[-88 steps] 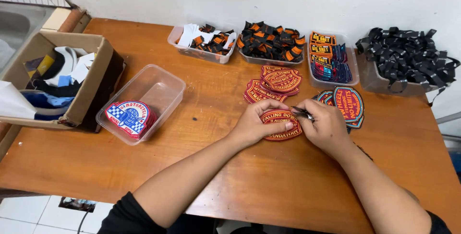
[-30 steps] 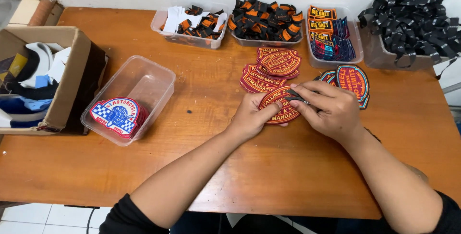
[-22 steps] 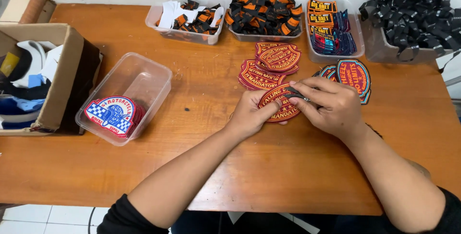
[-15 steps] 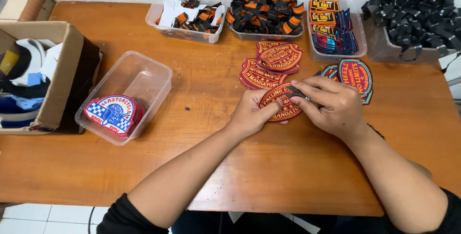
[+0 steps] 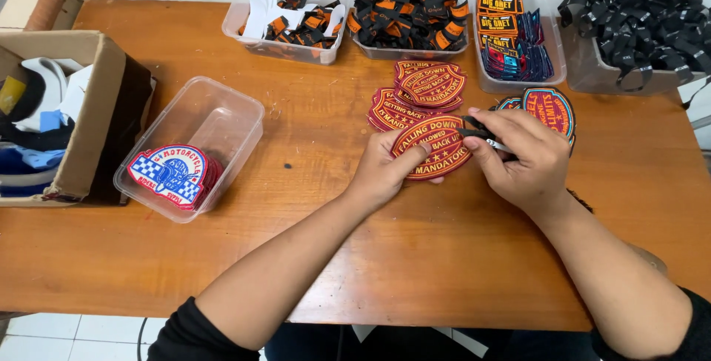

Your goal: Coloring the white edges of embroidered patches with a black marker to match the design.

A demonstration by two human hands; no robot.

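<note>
My left hand (image 5: 385, 170) pinches the lower left edge of a red and orange embroidered patch (image 5: 432, 145), holding it just above the wooden table (image 5: 318, 250). My right hand (image 5: 522, 155) grips a small black-handled tool (image 5: 480, 135) with a metal tip, its end at the patch's right edge. More red patches (image 5: 428, 83) lie stacked just beyond, and blue oval patches (image 5: 549, 108) sit to the right.
A clear tub (image 5: 194, 146) at left holds blue checkered patches (image 5: 170, 172). A cardboard box (image 5: 96, 117) of caps sits at far left. Along the back are tubs of orange-black labels (image 5: 409, 17), white labels (image 5: 285, 24), flat patches (image 5: 511, 42) and black straps (image 5: 644, 20).
The view has shifted slightly. My hands stay on the red patch with the tool, moved a little toward the stacks; the patch is lifted and tilted a bit more.
</note>
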